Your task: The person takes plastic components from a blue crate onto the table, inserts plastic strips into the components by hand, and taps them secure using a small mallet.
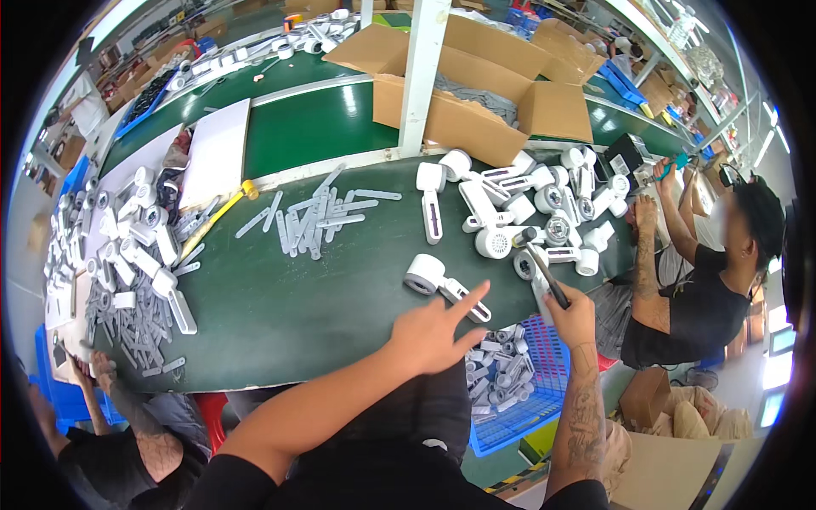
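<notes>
My left hand (427, 338) is over the near edge of the green table, index finger and thumb stretched apart, holding nothing. Its index finger lies over or just above a white handle piece (478, 313) joined to a round white head with a grey rim (424, 274); contact cannot be told. My right hand (574, 319) is closed round a slim dark-handled tool (552, 280) that points up and left toward the heaped white parts. A white piece (541, 293) shows beside that tool; whether the hand holds it too is unclear.
White round-headed parts (495, 242) are heaped at right. Grey strips (316, 217) lie mid-table; a yellow hammer (217, 217) and more parts lie left. A cardboard box (472, 127) stands behind, a blue basket (548, 387) below. Co-workers sit right (688, 297) and left (127, 459).
</notes>
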Tool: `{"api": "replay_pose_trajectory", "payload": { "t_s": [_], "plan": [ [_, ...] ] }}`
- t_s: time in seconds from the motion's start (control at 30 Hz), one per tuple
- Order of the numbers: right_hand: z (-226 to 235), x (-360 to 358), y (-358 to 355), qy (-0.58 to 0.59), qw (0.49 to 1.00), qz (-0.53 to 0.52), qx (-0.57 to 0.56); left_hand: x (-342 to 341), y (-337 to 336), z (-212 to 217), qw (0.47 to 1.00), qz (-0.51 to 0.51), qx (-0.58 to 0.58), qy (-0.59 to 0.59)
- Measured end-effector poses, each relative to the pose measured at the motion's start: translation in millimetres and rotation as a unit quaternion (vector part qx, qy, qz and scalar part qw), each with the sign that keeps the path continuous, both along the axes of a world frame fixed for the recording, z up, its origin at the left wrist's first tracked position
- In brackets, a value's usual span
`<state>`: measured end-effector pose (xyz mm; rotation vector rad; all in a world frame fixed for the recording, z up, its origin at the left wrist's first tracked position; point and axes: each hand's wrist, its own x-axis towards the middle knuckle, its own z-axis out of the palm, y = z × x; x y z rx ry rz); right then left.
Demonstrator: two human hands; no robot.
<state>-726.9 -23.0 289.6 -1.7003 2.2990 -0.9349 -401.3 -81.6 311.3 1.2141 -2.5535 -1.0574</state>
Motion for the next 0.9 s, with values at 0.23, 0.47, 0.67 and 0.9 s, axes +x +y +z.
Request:
{"api": "replay_pose_trajectory", "payload": {
  "t_s": [0.23,0.47,0.67,0.9],
  "plan": [
    [-6,107,15,-0.238,0.966,-0.015,0.101,36,-6,-31,0.980,0.064,-0.185,0.016],
    [-35,231,5,-0.474,0.867,0.075,0.131,119,7,-25,0.957,0.111,-0.267,0.029],
    [-19,254,-11,-0.460,0.874,0.127,0.096,161,-2,-47,0.972,0.118,-0.202,0.008],
    [-15,215,1,-0.372,0.924,0.059,0.067,222,-33,-30,0.948,0.105,-0.285,0.089]
  ]
}}
